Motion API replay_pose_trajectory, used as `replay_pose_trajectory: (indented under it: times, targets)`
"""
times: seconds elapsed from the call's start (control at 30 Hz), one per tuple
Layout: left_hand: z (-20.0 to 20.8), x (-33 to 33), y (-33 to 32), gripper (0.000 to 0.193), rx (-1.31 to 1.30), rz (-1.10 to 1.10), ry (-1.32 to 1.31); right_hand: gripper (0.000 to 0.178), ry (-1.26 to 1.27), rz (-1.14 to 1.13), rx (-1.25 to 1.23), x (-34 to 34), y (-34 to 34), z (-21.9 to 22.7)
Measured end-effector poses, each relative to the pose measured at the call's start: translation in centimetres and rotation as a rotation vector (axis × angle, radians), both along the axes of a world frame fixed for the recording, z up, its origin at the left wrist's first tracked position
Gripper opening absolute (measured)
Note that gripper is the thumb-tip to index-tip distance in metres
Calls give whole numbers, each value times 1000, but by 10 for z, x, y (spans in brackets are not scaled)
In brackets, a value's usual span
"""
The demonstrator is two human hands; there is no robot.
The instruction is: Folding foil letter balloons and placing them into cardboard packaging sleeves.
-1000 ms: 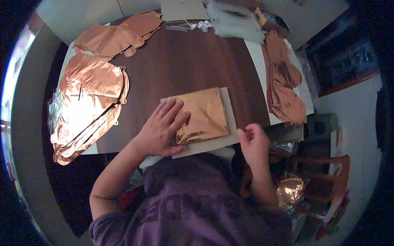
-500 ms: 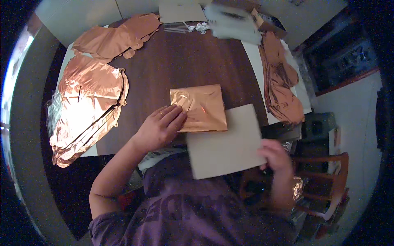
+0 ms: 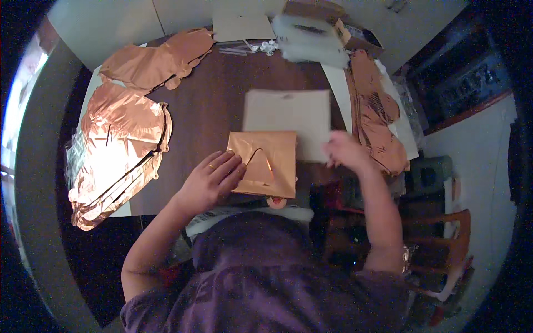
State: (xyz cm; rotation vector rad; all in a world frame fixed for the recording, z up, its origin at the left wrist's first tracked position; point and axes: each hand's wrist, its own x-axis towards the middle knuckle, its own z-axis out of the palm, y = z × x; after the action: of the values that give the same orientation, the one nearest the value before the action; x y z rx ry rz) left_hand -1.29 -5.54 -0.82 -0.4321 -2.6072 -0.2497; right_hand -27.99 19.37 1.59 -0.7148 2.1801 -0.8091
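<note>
In the head view, folded copper foil (image 3: 264,165) lies near the front edge of the worktop (image 3: 214,100); the left hand (image 3: 206,182) rests outstretched fingers on its left side, without gripping. The right hand (image 3: 348,151) blurs beside a pale card (image 3: 286,112); whether its fingers hold it, I cannot tell.

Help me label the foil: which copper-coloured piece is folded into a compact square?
The straight-sided foil packet under the left hand. The far-left foil, near-left foil and far-right foil spread wider, with curved, lobed outlines.
</note>
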Motion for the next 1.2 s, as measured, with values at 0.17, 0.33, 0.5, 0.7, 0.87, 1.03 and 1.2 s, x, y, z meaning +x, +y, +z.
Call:
replay_pose_trajectory:
  times: [0.17, 0.33, 0.5, 0.7, 0.87, 1.03, 1.2]
  targets:
    - [4, 3, -3, 44, -5, 27, -47, 22, -253, 188, 176, 47, -23, 25]
    - [1, 6, -3, 45, 0, 36, -73, 26, 617, 296, 50, 40, -31, 27]
    - [-8, 10, 0, 43, 68, 58, -98, 32, 544, 403, -369, 17, -68, -8]
    - [-3, 16, 4, 44, 24, 116, -86, 28, 397, 406, -324, 21, -82, -3]
    - [-3, 17, 8, 45, 31, 152, -72, 26, 392, 420, -383, 16, -82, -13]
    - [-3, 20, 12, 48, -1, 198, -70, 21, 326, 364, -295, 19, -92, -7]
    - [4, 25, 20, 59, -38, 231, -165, 15, -237, 215, 78, 15, -104, 4]
